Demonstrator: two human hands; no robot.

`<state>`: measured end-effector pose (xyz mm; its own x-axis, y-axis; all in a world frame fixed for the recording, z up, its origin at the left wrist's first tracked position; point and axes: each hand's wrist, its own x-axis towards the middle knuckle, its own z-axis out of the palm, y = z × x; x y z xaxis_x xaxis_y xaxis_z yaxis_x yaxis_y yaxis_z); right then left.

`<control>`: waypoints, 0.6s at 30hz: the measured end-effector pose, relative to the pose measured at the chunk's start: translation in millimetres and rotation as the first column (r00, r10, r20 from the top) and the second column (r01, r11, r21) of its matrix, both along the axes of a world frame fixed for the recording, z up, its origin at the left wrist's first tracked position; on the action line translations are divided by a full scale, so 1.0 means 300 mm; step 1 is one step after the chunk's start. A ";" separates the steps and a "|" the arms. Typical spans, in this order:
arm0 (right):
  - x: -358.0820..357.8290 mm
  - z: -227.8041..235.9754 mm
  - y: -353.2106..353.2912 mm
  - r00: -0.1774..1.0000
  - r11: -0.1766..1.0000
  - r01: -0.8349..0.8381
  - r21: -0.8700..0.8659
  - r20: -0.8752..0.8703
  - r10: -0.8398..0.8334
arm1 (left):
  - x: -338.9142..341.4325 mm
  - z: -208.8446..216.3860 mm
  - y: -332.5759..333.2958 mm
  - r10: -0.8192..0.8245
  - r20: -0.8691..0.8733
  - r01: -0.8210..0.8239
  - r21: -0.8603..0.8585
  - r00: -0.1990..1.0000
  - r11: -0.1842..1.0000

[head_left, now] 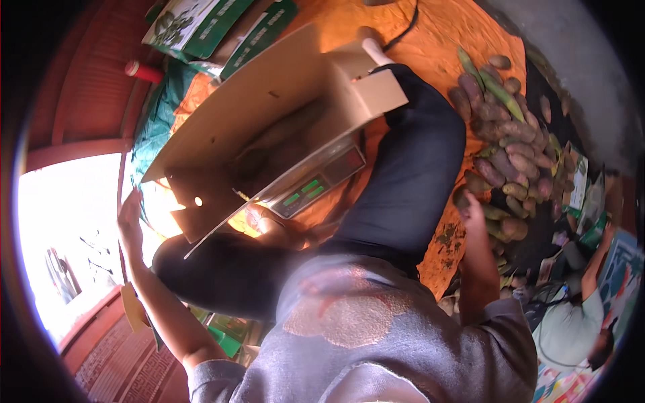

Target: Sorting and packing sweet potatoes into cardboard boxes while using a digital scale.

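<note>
My left hand (129, 215) is raised beside the lower left corner of a large open cardboard box (248, 101), its fingers stretched upward. Whether the fingertips touch the box edge I cannot tell. Inside, the box is in shadow, with dark long shapes along its bottom. Beneath it shows a scale (306, 191) with lit green displays. On the right, my right hand (474, 211) has its fingers round a dark, oblong brown-green fruit or root (461, 197). That hand is at the near left edge of a heap of similar brown-purple produce (510, 148), some pieces long and green.
An orange tarp (440, 33) lies under the box and heap. Green-and-white cartons (201, 30) stand at the far left, near a red cylinder (144, 71). My bent legs (410, 174) flank the scale. Another person (571, 329) sits at the lower right.
</note>
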<state>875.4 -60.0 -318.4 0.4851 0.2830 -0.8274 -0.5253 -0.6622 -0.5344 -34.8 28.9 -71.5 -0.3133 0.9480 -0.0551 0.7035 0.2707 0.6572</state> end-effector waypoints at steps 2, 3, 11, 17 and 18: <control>0.147 0.175 0.070 0.999 0.989 0.049 0.137 0.013 -0.051 | 0.113 0.071 0.147 -0.010 0.096 0.007 0.028 0.995 1.000; 0.214 0.275 0.111 0.998 0.961 -0.007 0.278 -0.061 0.025 | 0.184 0.109 0.207 -0.010 0.150 0.000 0.064 0.989 0.998; -0.284 1.168 0.636 0.849 0.343 -0.428 0.836 0.242 0.469 | 0.370 0.167 0.391 -0.369 0.378 0.358 0.102 0.849 0.928; -1.048 1.325 0.886 -0.075 -0.216 -0.974 0.072 0.793 0.605 | 0.348 0.108 0.396 -0.521 0.258 0.505 0.130 0.814 0.853; -1.173 1.300 0.919 -0.244 -0.329 -0.942 -0.066 0.807 0.537 | 0.338 0.104 0.396 -0.512 0.268 0.496 0.128 0.816 0.859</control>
